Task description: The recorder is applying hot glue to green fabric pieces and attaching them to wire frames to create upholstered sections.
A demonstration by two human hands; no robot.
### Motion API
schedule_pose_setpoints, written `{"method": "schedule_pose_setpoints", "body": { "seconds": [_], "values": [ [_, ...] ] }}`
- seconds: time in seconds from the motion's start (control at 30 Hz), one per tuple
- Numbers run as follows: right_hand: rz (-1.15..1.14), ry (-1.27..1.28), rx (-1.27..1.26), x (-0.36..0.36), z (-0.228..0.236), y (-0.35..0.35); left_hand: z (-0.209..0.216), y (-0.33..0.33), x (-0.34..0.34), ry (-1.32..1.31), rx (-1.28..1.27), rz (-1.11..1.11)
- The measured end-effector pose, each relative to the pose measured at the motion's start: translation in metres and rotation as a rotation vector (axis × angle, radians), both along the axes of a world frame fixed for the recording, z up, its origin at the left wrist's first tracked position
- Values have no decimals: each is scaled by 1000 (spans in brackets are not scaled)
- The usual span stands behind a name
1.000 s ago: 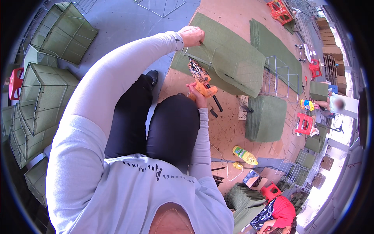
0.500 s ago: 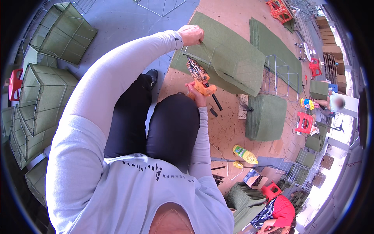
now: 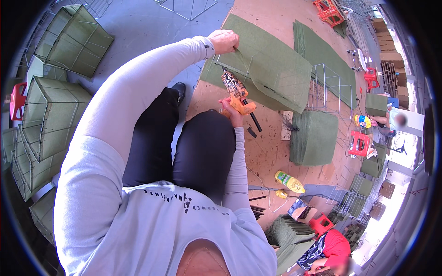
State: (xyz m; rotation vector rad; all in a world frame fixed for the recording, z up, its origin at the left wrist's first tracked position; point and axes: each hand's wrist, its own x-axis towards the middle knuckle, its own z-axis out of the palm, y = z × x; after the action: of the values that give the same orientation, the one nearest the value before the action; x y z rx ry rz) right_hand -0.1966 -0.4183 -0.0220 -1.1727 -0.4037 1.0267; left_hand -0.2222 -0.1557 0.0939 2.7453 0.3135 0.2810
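Observation:
My left hand [image 3: 224, 41] is closed on the near-left edge of a green fabric sheet [image 3: 276, 55], which is wrapped over a thin wire frame [image 3: 220, 58]. In my right hand [image 3: 233, 113] is an orange glue gun [image 3: 238, 95], smeared with dark residue towards its nozzle. A black glue stick [image 3: 254, 122] projects from the gun's rear. The nozzle points at the sheet's lifted edge, just below my left hand; whether it touches cannot be made out. Part of the frame is hidden under the fabric.
Green sheets [image 3: 317, 138] lie stacked on the brown board, near a bare wire frame [image 3: 331, 89] and a yellow bottle [image 3: 289, 181]. Finished-looking green boxes [image 3: 57, 115] stand at left. A co-worker in red [image 3: 336, 248] sits at lower right, another person [image 3: 393, 120] farther right.
The glue gun's nozzle has shifted slightly towards me. My left hand keeps its hold on the fabric, almost in place.

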Motion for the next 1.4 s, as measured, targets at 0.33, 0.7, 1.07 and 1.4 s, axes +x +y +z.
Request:
{"method": "schedule_pose_setpoints", "body": {
  "seconds": [0.33,0.7,1.07,1.4],
  "values": [
    [27,-23,-41,-5,4,5,1,-2,0,-27,1,9],
    [-14,4,-10,-3,-1,3,4,-3,-1,4,-7,14],
    [-53,6,-44,-3,3,-1,2,-1,-1,-3,9,-1],
    [-97,28,-5,-3,7,-7,2,-1,0,24,2,10]
  ]
}}
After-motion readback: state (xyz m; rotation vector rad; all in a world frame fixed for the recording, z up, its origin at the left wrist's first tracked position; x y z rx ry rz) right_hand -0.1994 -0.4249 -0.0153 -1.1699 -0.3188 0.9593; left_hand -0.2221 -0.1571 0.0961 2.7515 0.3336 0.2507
